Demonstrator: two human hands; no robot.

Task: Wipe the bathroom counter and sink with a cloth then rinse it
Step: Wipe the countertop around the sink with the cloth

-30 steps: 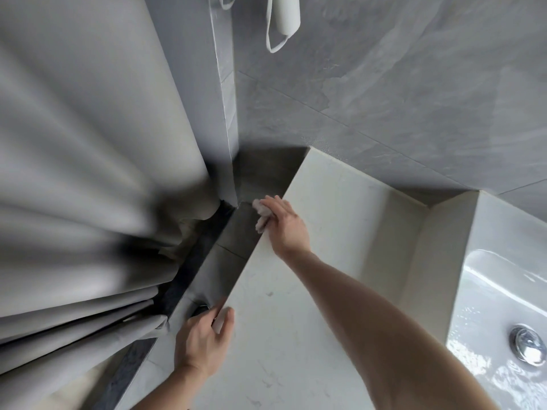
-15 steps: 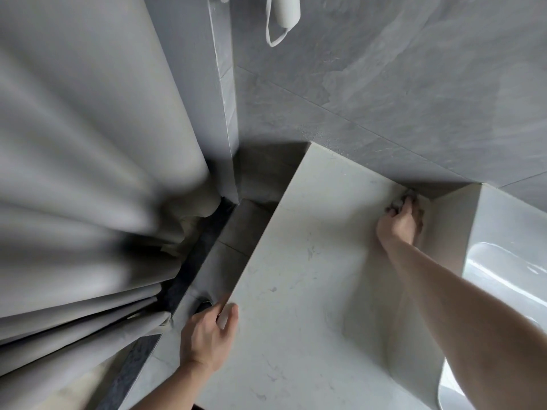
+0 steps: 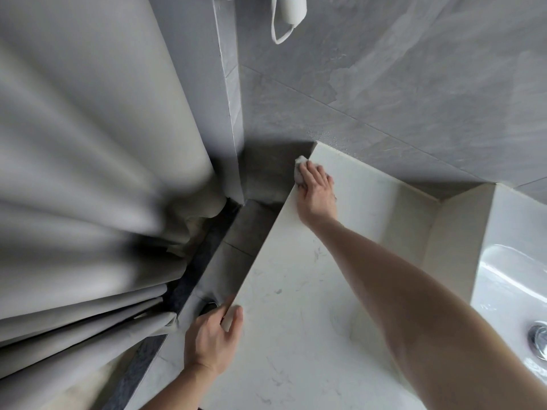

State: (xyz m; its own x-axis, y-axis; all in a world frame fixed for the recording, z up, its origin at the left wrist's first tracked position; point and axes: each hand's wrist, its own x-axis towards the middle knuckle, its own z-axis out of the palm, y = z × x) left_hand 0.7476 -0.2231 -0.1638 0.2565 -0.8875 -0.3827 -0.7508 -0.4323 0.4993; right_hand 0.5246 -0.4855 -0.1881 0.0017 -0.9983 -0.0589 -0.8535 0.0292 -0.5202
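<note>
White cloth (image 3: 299,170) pressed by the flat-fingered right hand (image 3: 316,193) at the far left corner of the pale counter (image 3: 296,335), counter's near left edge gripped by the left hand (image 3: 211,338), sink (image 3: 509,297) seen at right

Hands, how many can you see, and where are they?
2. The right hand presses a white cloth at the counter's far left corner. The left hand grips the counter's near left edge. None seem hidden.

You will find no readable text, label, brand, number or sign anywhere on what this view shows you.
</note>
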